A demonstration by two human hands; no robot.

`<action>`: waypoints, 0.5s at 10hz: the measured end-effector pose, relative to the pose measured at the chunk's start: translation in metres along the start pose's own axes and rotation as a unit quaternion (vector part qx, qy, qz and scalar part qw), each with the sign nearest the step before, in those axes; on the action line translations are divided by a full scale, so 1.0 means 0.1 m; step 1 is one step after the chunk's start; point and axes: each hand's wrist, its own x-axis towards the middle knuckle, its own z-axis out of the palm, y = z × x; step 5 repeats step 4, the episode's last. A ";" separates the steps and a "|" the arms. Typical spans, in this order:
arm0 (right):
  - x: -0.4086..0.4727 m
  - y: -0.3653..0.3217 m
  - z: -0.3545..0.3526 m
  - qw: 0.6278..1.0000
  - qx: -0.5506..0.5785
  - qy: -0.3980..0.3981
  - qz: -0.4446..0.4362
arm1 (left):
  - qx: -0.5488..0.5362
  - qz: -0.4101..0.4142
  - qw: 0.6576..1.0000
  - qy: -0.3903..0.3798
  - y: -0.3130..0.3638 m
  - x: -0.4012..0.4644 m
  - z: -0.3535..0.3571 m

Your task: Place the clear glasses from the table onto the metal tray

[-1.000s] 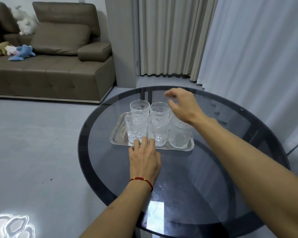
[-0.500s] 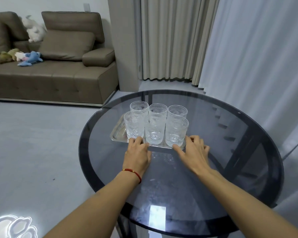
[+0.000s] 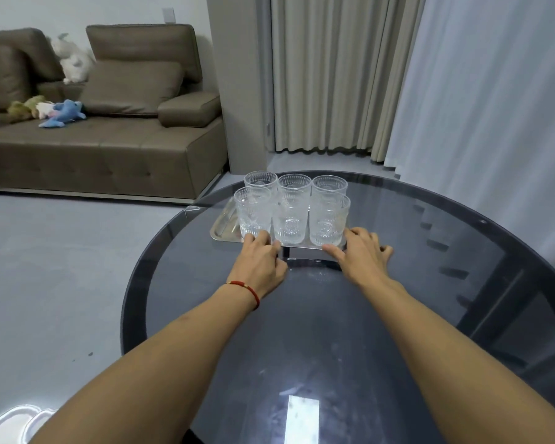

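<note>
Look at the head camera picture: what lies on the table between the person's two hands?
Between the left hand and right hand runs the metal tray's near edge, with the middle front glass behind it.

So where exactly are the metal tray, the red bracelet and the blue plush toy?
metal tray (image 3: 222, 226): head view, bare left end of its floor.
red bracelet (image 3: 253, 290): head view, cord across the left wrist.
blue plush toy (image 3: 65, 112): head view, its body, on the sofa seat.

This is a home living room. A brown sofa (image 3: 109, 149) with soft toys (image 3: 63, 113) on its seat stands against the wall, long curtains (image 3: 327, 75) hang to the floor, and a round dark glass table (image 3: 398, 283) fills the foreground.
</note>
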 end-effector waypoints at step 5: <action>0.15 0.10 0.03 0.998 0.044 0.016 -0.036 | -0.110 -0.044 0.993 -0.027 -0.12 0.14 -0.03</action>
